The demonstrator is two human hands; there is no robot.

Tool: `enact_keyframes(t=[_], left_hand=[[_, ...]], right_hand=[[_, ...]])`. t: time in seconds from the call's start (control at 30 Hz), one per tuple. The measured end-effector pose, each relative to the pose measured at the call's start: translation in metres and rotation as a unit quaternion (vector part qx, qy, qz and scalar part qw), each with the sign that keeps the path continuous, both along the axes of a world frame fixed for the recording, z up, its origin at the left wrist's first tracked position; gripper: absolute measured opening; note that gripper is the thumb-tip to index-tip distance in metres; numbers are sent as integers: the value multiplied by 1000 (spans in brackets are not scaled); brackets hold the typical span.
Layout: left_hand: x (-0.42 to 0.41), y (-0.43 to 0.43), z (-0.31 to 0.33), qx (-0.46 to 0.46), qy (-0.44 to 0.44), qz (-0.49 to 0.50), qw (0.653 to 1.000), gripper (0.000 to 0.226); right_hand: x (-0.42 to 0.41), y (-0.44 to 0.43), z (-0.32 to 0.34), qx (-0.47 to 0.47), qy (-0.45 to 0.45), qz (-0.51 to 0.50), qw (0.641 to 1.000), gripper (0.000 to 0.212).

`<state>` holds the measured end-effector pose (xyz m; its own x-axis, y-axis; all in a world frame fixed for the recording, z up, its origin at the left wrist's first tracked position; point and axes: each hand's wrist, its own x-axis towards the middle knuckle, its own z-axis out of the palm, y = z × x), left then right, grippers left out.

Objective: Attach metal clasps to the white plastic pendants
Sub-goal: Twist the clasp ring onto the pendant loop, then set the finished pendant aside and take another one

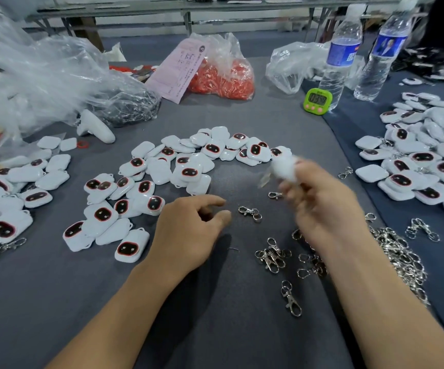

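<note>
My right hand (319, 206) is blurred with motion and grips a white plastic pendant (284, 166) a little above the grey cloth. My left hand (191, 222) rests on the cloth with its fingers loosely curled and holds nothing. A metal clasp (250, 213) lies just right of its fingertips. More loose clasps (271, 254) lie scattered in front of my right wrist, and a dense heap of clasps (399, 257) sits to the right. Several white pendants with dark red-rimmed faces (162, 177) form an arc beyond my hands.
Another pile of pendants (423, 161) lies at the right, and one more (10, 198) at the left. A green timer (317, 100), two water bottles (339, 57), a bag of orange parts (223, 73) and clear plastic bags (37, 73) stand at the back.
</note>
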<state>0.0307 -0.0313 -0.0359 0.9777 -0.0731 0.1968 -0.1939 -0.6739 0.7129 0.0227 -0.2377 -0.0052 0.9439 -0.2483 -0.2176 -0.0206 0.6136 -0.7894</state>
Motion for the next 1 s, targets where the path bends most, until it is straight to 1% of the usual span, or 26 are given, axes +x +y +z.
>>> enact_keyframes(t=[0.03, 0.07, 0.1, 0.13, 0.17, 0.23, 0.27, 0.3, 0.33, 0.37, 0.4, 0.43, 0.47, 0.5, 0.57, 0.6, 0.73, 0.77, 0.83, 0.93, 1.0], left_hand=[[0, 0, 0, 2, 0, -4, 1000, 21], [-1, -1, 0, 9, -3, -10, 1000, 21], [-2, -2, 1, 23, -10, -17, 1000, 21], [-4, -4, 1, 39, -20, -26, 999, 23], [-6, -6, 2, 54, -29, -39, 997, 26], [-11, -12, 4, 69, -32, -82, 994, 39], [-14, -16, 4, 76, -31, -113, 990, 48], [-17, -19, 5, 89, -35, -148, 984, 55], [-19, -22, 5, 113, -42, -179, 976, 61], [-21, -25, 5, 139, -50, -202, 968, 64], [-22, -26, 5, 161, -54, -218, 961, 65], [-21, -26, 5, 168, -53, -225, 958, 60], [-20, -26, 5, 156, -48, -226, 960, 51], [-17, -26, 5, 135, -47, -222, 964, 38], [-14, -24, 5, 117, -59, -195, 972, 18], [-12, -23, 4, 118, -65, -174, 975, 14], [-11, -17, 3, 114, -72, -82, 987, 11], [-11, -16, 3, 123, -77, -64, 987, 11], [-10, -14, 3, 131, -88, -45, 986, 11], [-8, -8, 5, 81, -48, -80, 992, 14], [-7, -1, 6, 83, -15, -123, 989, 19]], right_hand=[[-3, -12, 4, 125, -43, -48, 990, 9], [-6, -23, 7, 217, -82, -77, 970, 16], [-8, -31, 9, 255, -103, -87, 957, 25], [-8, -34, 9, 241, -103, -87, 961, 31], [-7, -32, 7, 187, -88, -84, 975, 34], [-1, -19, 2, 31, -50, -76, 995, 28], [2, -10, -2, -48, -35, -68, 996, 26], [3, -2, -5, -130, -25, -64, 989, 26], [5, 4, -10, -220, -19, -65, 973, 27], [7, 7, -16, -324, -11, -67, 944, 27], [8, 11, -22, -435, -3, -59, 899, 28], [9, 14, -26, -531, 5, -44, 847, 31], [9, 18, -29, -595, 11, -27, 803, 34], [11, 21, -30, -624, 15, -13, 782, 37], [15, 25, -32, -634, 7, 2, 773, 42], [18, 27, -32, -636, 1, 3, 772, 44], [23, 29, -36, -642, -16, -4, 767, 59], [25, 30, -38, -646, -20, -4, 763, 63], [33, 31, -40, -667, -34, -7, 744, 68], [52, 32, -41, -688, -36, 0, 725, 71], [66, 32, -41, -705, -23, 18, 709, 73]])
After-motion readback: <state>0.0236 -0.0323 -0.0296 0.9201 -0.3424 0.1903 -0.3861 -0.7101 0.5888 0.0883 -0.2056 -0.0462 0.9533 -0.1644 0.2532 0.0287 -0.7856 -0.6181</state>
